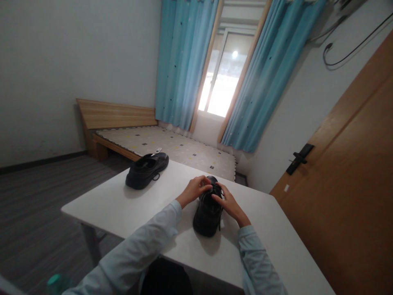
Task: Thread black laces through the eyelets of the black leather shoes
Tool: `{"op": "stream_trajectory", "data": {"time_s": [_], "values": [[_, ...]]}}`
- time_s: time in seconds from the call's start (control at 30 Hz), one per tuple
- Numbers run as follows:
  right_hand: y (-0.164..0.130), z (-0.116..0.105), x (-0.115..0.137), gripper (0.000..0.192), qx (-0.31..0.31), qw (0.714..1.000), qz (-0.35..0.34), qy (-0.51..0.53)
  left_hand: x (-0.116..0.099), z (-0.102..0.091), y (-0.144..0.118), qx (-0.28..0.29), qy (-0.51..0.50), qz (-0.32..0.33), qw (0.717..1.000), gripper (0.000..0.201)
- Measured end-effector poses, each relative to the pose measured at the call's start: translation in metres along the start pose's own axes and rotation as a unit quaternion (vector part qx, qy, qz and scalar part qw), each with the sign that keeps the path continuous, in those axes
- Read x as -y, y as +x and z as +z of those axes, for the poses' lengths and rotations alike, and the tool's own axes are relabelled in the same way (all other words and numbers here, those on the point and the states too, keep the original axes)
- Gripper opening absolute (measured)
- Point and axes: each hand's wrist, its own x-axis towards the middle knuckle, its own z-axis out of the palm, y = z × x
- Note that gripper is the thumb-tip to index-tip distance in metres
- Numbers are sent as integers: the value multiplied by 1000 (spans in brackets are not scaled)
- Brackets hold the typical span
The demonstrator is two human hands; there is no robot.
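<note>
A black lace-up shoe [207, 219] rests on the white table [172, 213], its heel toward me and its toe pointing away. From the left, my left hand [196, 189] reaches over the lacing, thumb and fingers closed on the shoe's upper. My right hand [229, 203] grips the same upper from the right, with its thumb near the tongue. Whether a lace end is pinched in the fingers is too small to tell. A dark lace hangs down the shoe's right side. Farther left lies the matching black shoe [143, 175], with a lace loop and a white tag.
Behind the table is a low bed [184, 149] with a patterned mattress and wooden headboard. A wooden door [346, 172] with a black handle stands on the right. Blue curtains [186, 61] frame the window. A green-topped object [55, 282] is low at left.
</note>
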Motion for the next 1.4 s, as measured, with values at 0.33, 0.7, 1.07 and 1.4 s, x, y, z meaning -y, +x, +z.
{"op": "stream_trajectory", "data": {"time_s": [0.33,0.7,1.07,1.4], "values": [[-1,-1,3,62,2,1000,0,-6,2,0,2,0,13,-34,999,14],[1,-1,4,60,-6,1000,-8,-14,-1,2,1,10,-55,-33,998,16],[0,-1,-1,58,-15,1000,-22,-12,0,2,5,14,-200,-39,979,26],[-1,-1,2,61,2,1000,11,-1,-9,3,3,-22,-321,-39,946,24]]}}
